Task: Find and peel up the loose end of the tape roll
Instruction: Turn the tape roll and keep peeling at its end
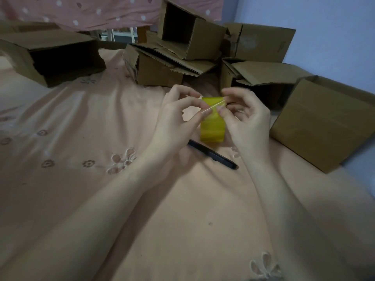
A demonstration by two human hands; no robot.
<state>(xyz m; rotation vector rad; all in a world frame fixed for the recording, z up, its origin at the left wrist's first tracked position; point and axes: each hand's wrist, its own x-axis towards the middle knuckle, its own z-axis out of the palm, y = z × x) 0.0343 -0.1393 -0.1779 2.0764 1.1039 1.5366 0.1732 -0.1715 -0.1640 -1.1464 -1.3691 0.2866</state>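
A yellow tape roll [213, 126] is held edge-on above the peach bedsheet, between both hands. My left hand [178, 118] grips its left side with fingers curled toward the top. My right hand [245, 120] holds the right side, thumb and fingertips pinching at the roll's upper edge. A thin pale line [213, 107], the lifted edge of the tape end, runs slantwise across the top of the roll between the fingertips of both hands.
A black pen [215, 156] lies on the sheet [182, 209] just below the roll. Several open cardboard boxes ring the far side: one at left [52, 57], a pile in the middle [172, 63], one at right [324, 122].
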